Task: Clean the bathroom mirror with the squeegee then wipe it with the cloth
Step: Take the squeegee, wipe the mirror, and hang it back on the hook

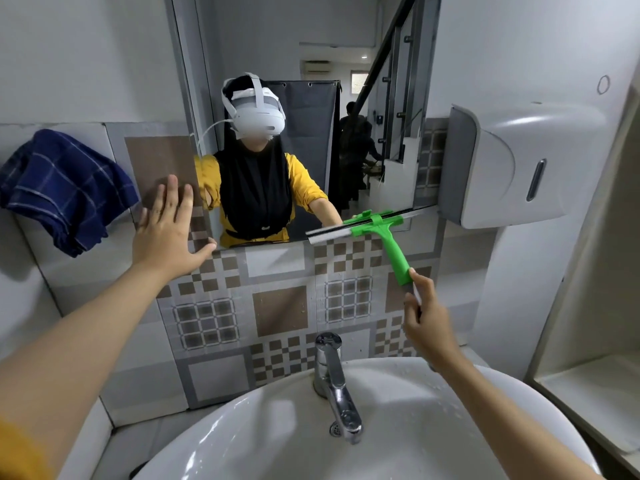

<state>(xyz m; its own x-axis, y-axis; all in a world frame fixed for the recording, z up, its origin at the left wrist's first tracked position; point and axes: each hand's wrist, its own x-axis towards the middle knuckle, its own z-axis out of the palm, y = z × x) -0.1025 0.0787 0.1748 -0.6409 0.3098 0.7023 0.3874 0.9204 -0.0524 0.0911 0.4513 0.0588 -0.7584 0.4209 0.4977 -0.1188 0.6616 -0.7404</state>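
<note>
The right hand (427, 317) grips the green squeegee (381, 233) by its handle tip, blade seemingly at the mirror (311, 46) bottom edge; left hand (166, 233) spread flat; choke up, press evenly.

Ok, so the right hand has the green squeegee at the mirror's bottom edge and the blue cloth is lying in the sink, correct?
Not quite. The blue cloth isn't in the sink; the head view shows it draped on the wall ledge left of the mirror. The rest holds: the right hand has the green squeegee at the mirror's bottom edge.
</note>
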